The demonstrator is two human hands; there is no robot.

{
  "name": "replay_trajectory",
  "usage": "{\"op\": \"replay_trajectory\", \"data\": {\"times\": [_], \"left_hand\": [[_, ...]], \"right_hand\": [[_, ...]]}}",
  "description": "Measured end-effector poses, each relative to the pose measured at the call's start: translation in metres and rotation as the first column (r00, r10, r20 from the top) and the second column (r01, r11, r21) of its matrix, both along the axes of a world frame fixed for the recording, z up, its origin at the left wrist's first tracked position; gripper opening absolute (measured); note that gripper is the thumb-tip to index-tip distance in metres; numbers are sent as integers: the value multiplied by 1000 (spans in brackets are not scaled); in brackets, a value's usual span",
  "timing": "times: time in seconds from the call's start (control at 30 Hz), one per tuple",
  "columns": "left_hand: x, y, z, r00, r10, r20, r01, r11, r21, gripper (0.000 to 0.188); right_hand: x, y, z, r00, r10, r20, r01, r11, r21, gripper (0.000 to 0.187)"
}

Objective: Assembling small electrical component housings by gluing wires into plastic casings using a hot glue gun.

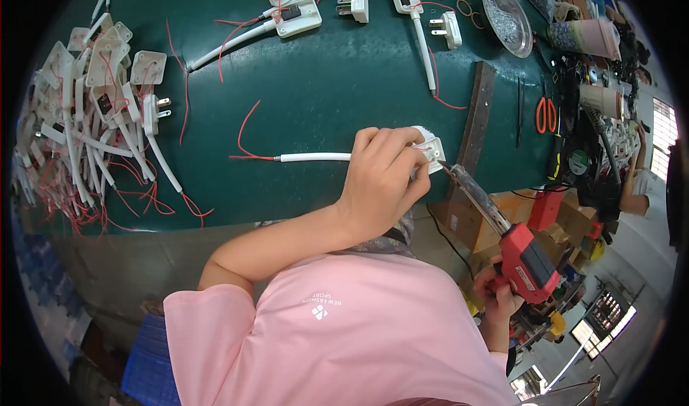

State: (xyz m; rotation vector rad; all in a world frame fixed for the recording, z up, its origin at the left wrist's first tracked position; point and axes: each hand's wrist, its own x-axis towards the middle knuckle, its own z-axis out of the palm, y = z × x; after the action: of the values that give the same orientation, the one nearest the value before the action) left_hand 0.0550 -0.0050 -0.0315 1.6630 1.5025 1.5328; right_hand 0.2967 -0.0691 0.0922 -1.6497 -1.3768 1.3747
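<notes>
My left hand [384,180] is closed round a white plastic plug housing [436,148], its fingertips pressed on the part. From this housing a white cable sleeve [316,157] runs left along the green table, with red wires [247,137] coming out of its far end. My right hand [500,291] grips the handle of a red and black soldering gun [530,262]. Its long metal barrel slants up to the left, and the tip is at the housing's right edge; whether it touches cannot be made out. The inside of the housing is partly hidden by my fingers.
A heap of white plug leads [100,119] lies at left. More plug parts [298,19] and a loose two-pin plug [448,29] are along the top. A metal dish [506,20], dark bar [476,119], orange-handled scissors [545,115] and cups [585,38] are at right.
</notes>
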Motion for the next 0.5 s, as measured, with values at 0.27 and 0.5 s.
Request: {"op": "replay_trajectory", "data": {"times": [0.27, 0.5], "left_hand": [[0, 1, -1, 1000, 4, 11, -4, 1000, 3, 18], [1, 1, 0, 1000, 1, 7, -1, 1000, 9, 19]], "right_hand": [[-1, -1, -6, 1000, -14, -27, 14, 1000, -12, 64], [2, -4, -9, 998, -33, -53, 33, 999, 5, 61]]}}
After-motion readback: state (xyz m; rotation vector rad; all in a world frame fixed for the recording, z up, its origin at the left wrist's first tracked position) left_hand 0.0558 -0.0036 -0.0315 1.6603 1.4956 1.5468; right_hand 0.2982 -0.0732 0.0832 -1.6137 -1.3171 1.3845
